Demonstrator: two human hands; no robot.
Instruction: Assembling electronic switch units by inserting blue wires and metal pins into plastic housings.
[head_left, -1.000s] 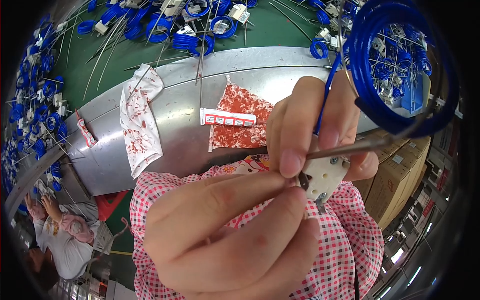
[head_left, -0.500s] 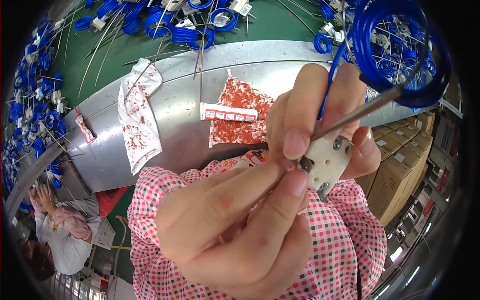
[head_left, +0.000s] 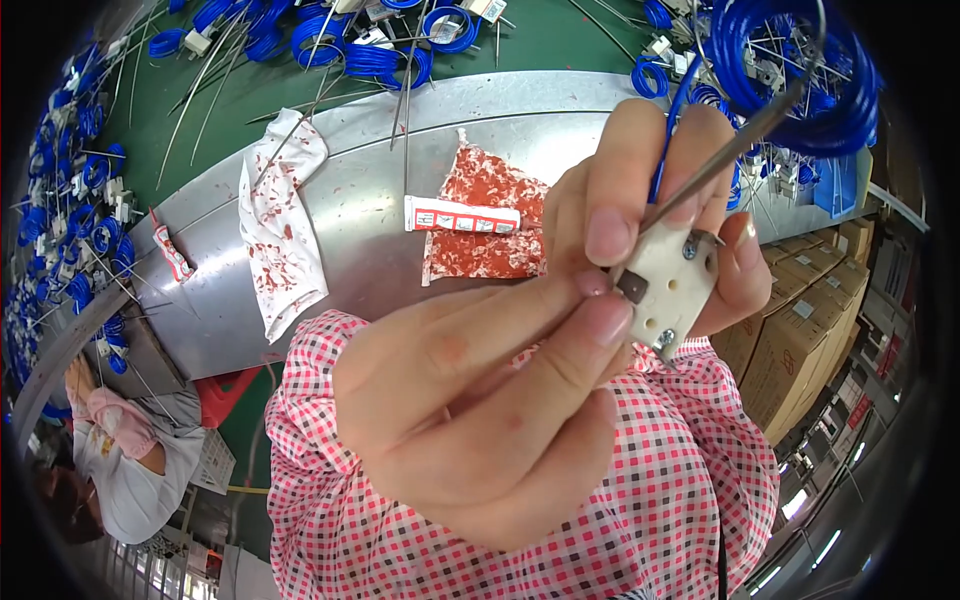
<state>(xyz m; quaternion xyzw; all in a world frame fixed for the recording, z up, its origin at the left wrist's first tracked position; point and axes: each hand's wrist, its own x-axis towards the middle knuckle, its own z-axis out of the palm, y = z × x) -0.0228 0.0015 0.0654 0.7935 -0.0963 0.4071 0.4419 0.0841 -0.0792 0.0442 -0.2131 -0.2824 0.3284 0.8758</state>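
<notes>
My right hand (head_left: 640, 170) grips a capillary thermostat. Its off-white block (head_left: 675, 282) has screws and small holes on the face turned to me. From the fingers rises a blue coil (head_left: 850, 110), with a thin grey metal rod (head_left: 735, 150) slanting up to the right. My left hand (head_left: 490, 400) is closed in a pinch at the block's left edge. Its thumb and forefinger tips meet beside a small dark square piece (head_left: 632, 288) set against the block. Whether anything else is between those fingertips is hidden.
On the metal bench edge (head_left: 365, 240) lie a red-stained white cloth (head_left: 285, 230), a red-smeared cloth (head_left: 490, 180) bearing a white tube (head_left: 465, 215), and a small tube (head_left: 172, 252). More blue-coiled thermostats (head_left: 375, 60) cover the green surface. Cartons (head_left: 800, 320) stand right; a co-worker (head_left: 145, 450) sits left.
Both hands and the thermostat have shifted slightly up and to the right. The block has turned a little, so the dark square piece shows more fully. The pinch stays at the block's edge.
</notes>
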